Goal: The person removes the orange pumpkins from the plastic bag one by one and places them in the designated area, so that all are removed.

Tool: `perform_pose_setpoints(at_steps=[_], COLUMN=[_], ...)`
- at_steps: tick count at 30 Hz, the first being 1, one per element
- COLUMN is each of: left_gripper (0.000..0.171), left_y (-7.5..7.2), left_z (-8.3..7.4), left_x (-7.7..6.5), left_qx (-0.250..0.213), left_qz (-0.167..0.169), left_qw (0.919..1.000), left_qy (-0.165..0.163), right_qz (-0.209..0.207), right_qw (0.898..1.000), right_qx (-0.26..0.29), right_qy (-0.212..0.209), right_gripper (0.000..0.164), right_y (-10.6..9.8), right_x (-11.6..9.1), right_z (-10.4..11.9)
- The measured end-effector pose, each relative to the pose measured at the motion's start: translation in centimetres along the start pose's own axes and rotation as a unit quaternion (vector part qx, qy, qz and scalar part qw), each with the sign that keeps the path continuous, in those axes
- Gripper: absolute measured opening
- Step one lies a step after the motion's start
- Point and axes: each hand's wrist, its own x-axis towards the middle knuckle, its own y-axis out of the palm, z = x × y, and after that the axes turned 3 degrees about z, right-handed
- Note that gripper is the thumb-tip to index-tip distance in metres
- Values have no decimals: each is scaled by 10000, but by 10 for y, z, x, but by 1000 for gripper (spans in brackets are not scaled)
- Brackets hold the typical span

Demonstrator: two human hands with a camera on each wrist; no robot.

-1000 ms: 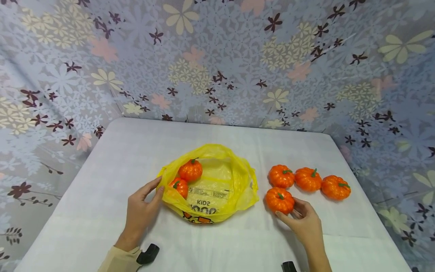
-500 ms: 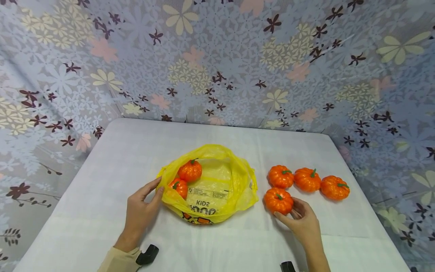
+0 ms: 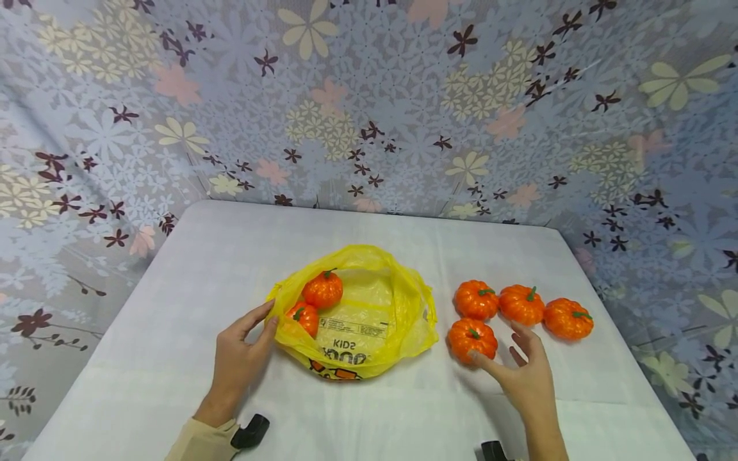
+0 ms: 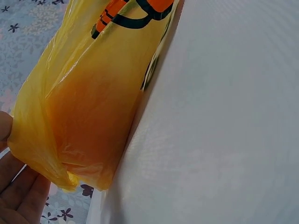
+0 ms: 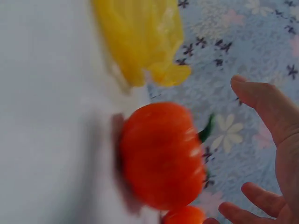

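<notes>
A yellow plastic bag [image 3: 412, 346] lies on the table with its mouth spread open. Two small orange pumpkins, one farther back [image 3: 323, 290] and one nearer [image 3: 303, 318], sit inside at its left. My left hand [image 3: 239, 358] pinches the bag's left rim between thumb and fingers; the left wrist view shows the bag's side [image 4: 93, 116] with an orange shape through the plastic. My right hand [image 3: 527, 371] is spread just right of the nearest loose pumpkin [image 3: 473, 340], holding nothing. In the right wrist view its thumb and fingers stand apart from that pumpkin [image 5: 161, 156].
Behind the nearest loose pumpkin, more pumpkins stand in a row: left [image 3: 475, 299], middle [image 3: 521, 305] and right [image 3: 569, 319]. All have green stems. A white cloth covers the table [image 3: 369, 422]. Floral fabric [image 3: 369, 109] hangs behind and at both sides.
My right hand has released the nearest loose pumpkin, spreading its fingers and drawing back slightly to the right. The pumpkin stays on the table. My left hand has stayed on the bag rim.
</notes>
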Motion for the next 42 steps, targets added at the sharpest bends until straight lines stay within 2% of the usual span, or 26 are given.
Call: perform_pose_setpoints(at_steps=[6,10,16,23,31,37,42], left_gripper=[34,34,33,33,32,33,34], left_y=[0,0,0,0,0,0,0], left_z=[2,2,2,0,0,1,1], left_x=[0,0,3,4,3,0,0], left_qx=[39,29,52,17,82,90,29], left_qz=[-18,-34,-53,41,70,81,34], left_qw=[9999,9999,9997,10000,9999,9998,10000], left_qy=[99,122,245,-52,-103,-126,48], right_qz=[-292,-265,1,354,829,1142,1364], right_qw=[9983,9963,9916,9905,9831,9727,9677], right_qx=[-5,93,262,392,750,1104,1146], right_qy=[-508,-814,-1270,-1266,-1452,-1692,-1786], right_gripper=[101,101,97,96,92,91,89], right_y=[-5,-2,7,23,41,62,86], right_x=[0,2,6,9,9,12,16], right_z=[26,40,55,74,89,95,98])
